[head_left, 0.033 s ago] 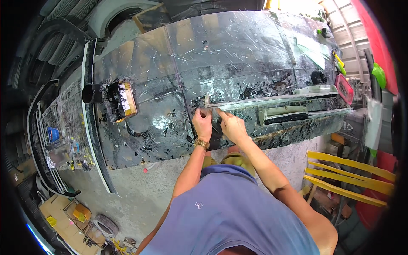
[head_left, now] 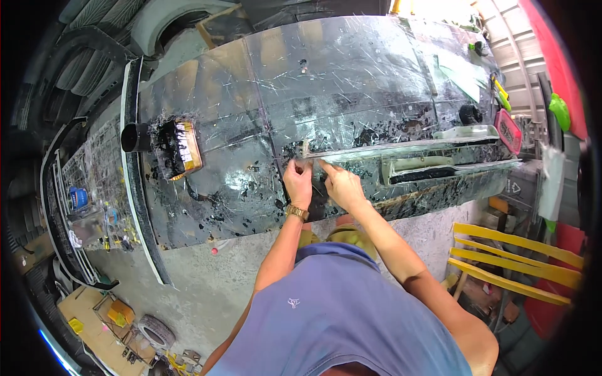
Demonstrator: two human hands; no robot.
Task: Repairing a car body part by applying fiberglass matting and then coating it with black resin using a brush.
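My left hand (head_left: 298,183) is closed in a pinch beside the left end of a long, pale, narrow moulded part (head_left: 401,150) on the dark worktable (head_left: 219,141). What its fingertips hold is too small to make out. Just to the right, my right hand (head_left: 344,188) stretches its index finger toward the same spot, the other fingers curled under. Anything inside them is hidden. A short brown strip (head_left: 306,148) stands across the part's left end. Nearer my right forearm lies a second pale part with a black recess (head_left: 433,172).
To the left are an open box smeared black (head_left: 188,150), a black cup (head_left: 133,138) and a long, light-edged strip (head_left: 133,188) reaching past the table's front edge. A pink-rimmed tray (head_left: 508,131) lies at the right end. Yellow slats (head_left: 514,257) stand at the lower right.
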